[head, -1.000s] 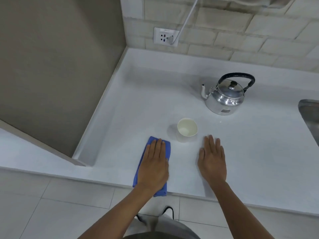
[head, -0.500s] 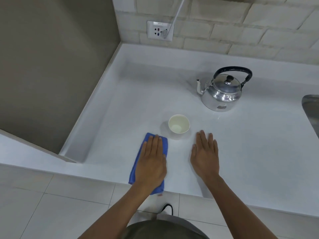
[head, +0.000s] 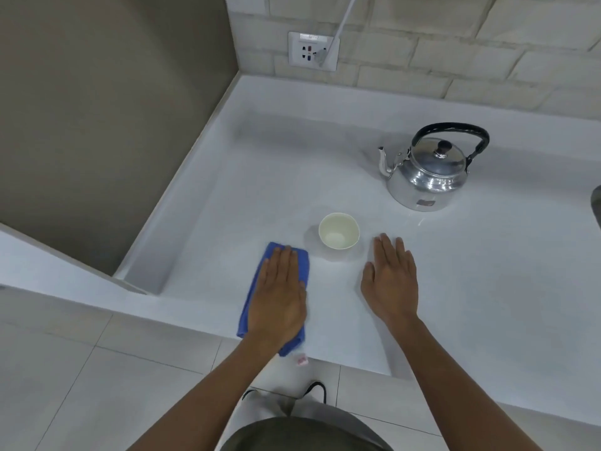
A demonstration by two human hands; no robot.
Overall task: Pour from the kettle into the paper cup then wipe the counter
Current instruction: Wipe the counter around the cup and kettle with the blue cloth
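Cloth [head: 273, 299], blue, lay lower centre under my flat, spread left hand [head: 279, 296]. Paper cup [head: 339, 235] stood centre, looking empty. My right hand [head: 390, 284] rested flat, holding nothing. Kettle [head: 429, 170] sat upright, upper right. I judged pouring and wiping both undone.

cloth [head: 272, 289]: middle part hidden under the left hand [head: 279, 296]
sink [head: 596, 205]: cut off by the right edge
cable [head: 342, 22]: top cut off
kettle [head: 427, 172] label: too small to read
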